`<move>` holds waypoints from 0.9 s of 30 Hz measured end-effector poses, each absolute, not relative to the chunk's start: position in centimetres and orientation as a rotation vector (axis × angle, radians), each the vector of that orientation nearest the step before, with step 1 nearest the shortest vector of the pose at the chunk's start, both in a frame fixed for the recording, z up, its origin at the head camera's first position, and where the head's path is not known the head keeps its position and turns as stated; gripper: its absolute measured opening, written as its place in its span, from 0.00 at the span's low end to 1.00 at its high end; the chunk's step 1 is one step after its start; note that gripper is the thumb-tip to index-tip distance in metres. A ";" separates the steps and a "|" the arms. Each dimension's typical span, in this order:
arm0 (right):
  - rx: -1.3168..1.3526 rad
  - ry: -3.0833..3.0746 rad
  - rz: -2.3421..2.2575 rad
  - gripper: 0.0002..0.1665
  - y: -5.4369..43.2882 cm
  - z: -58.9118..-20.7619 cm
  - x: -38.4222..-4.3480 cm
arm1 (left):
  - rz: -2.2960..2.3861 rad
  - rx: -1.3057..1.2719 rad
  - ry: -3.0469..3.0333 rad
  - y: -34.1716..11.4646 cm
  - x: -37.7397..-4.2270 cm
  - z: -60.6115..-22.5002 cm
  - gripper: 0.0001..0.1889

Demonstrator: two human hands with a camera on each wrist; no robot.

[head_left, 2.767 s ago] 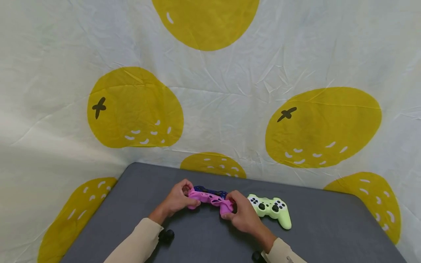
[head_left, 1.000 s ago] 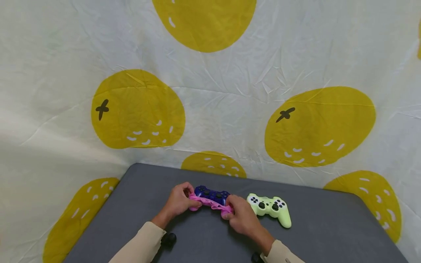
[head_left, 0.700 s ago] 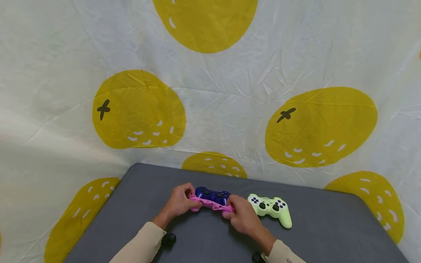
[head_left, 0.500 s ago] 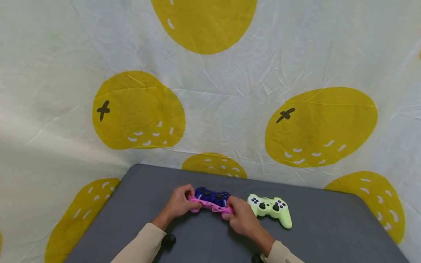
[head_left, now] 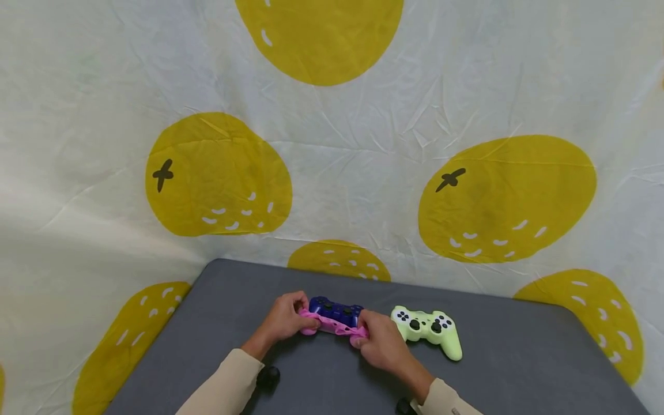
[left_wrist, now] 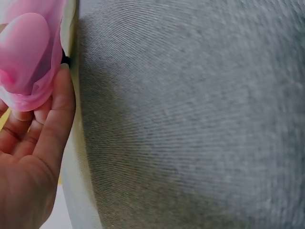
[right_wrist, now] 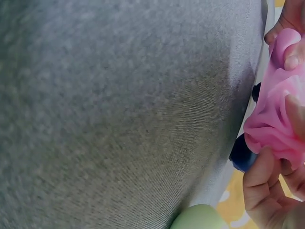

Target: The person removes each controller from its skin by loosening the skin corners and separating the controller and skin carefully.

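A pink, stretchy silicone controller skin (head_left: 332, 324) is drawn out between both hands in the head view. My left hand (head_left: 282, 317) pinches its left end, thumb on the near side. At its right end my right hand (head_left: 383, 339) grips the folded rubber. Just behind the skin sits a dark blue game controller (head_left: 336, 310), its lower part hidden by the pink. The left wrist view shows a rounded pink grip pocket (left_wrist: 24, 52) of the skin at my fingers. In the right wrist view the skin (right_wrist: 279, 114) is bunched, with blue showing beside it.
A pale green game controller (head_left: 427, 328) lies right of my right hand, its left grip partly hidden. The grey table (head_left: 311, 380) backs onto a white cloth (head_left: 353, 190) printed with yellow fruit. Black wrist cameras (head_left: 268, 377) protrude near both cuffs.
Since the earliest frame the skin has come down and toward me, uncovering more of the blue controller behind it. Over the last second hands and skin have hardly shifted.
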State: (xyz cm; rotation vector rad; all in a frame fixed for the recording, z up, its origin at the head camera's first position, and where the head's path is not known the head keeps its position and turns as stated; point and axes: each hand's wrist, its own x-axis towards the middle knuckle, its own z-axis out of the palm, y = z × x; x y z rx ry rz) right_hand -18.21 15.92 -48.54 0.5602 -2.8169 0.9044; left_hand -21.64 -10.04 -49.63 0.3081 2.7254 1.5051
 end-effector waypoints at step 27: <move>0.543 -2.940 1.074 0.12 14.8 -47.5 -17.8 | 1.358 0.371 2.647 -9.3 -21.2 -48.3 0.17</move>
